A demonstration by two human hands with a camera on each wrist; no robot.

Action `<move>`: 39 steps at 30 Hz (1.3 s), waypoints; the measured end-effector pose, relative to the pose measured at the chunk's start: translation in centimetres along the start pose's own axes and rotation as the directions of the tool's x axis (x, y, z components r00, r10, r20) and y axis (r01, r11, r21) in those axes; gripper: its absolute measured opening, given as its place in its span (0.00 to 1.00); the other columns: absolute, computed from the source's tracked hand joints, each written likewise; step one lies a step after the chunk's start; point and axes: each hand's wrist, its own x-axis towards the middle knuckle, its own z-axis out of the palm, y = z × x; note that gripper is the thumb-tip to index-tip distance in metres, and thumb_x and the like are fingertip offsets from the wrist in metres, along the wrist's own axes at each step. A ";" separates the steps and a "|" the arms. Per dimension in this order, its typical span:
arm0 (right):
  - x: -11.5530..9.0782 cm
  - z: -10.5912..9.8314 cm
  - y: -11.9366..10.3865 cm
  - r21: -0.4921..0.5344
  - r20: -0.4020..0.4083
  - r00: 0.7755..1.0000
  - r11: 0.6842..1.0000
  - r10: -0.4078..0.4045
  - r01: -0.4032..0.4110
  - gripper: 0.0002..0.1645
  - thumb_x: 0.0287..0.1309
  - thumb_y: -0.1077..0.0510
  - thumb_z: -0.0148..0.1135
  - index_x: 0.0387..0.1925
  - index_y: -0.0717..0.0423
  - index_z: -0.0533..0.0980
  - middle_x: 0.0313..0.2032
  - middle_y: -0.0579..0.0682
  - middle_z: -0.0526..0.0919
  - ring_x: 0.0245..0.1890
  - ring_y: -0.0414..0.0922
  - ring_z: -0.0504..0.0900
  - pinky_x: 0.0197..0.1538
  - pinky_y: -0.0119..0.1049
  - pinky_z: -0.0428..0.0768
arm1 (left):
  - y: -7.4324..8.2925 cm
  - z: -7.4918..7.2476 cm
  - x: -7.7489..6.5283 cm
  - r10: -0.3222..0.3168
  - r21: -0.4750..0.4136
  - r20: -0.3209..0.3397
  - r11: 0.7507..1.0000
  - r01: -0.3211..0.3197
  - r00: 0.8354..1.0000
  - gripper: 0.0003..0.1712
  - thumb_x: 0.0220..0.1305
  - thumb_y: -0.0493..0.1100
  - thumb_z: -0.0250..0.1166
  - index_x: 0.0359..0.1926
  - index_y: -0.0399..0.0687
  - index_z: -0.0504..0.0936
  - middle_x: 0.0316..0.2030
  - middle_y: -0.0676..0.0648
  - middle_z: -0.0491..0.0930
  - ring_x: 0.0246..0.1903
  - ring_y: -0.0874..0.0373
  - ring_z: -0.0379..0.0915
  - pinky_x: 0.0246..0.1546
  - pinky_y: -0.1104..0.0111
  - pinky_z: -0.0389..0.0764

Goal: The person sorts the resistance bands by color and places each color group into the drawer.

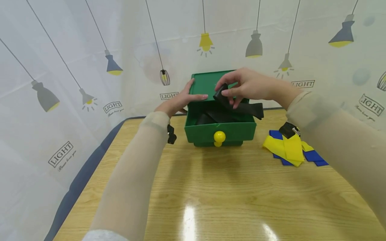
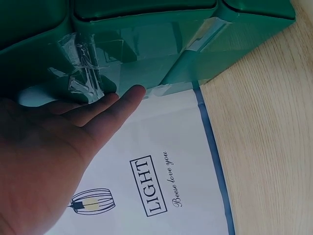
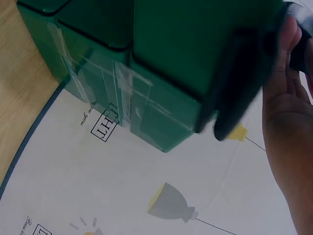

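Observation:
A green drawer box with round yellow knobs stands at the back of the table, its top drawer pulled out toward me. My left hand rests on the box's left side and top edge, fingers extended; the left wrist view shows its fingers along the taped side. Above the drawer, my right hand pinches a folded black strip, whose loose end hangs past the drawer's right wall. More black strips lie inside the drawer.
On the table right of the box lie several yellow strips and blue strips, partly under my right forearm. A white curtain printed with lamps hangs behind the wooden table.

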 end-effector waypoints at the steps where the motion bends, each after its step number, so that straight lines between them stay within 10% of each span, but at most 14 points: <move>1: 0.2 0.2 0.0 -0.003 0.005 1.000 1.000 0.002 -0.002 0.17 0.80 0.57 0.57 0.64 0.53 0.79 0.41 0.59 0.82 0.38 0.52 0.85 0.44 0.40 0.91 | 0.0 0.0 0.0 -0.001 0.000 -0.001 1.000 0.001 1.000 0.64 0.66 0.71 0.65 0.84 0.82 0.26 0.87 0.48 0.40 0.83 0.43 0.49 0.74 0.35 0.68; 39: 1.9 4.2 -0.6 0.035 0.177 0.984 0.999 0.005 -0.011 0.17 0.77 0.62 0.59 0.64 0.54 0.79 0.52 0.61 0.84 0.43 0.51 0.89 0.51 0.44 0.91 | -0.2 0.0 0.0 0.024 0.008 0.006 1.000 -0.024 1.000 0.63 0.67 0.69 0.64 0.83 0.83 0.24 0.88 0.48 0.40 0.84 0.42 0.48 0.74 0.34 0.66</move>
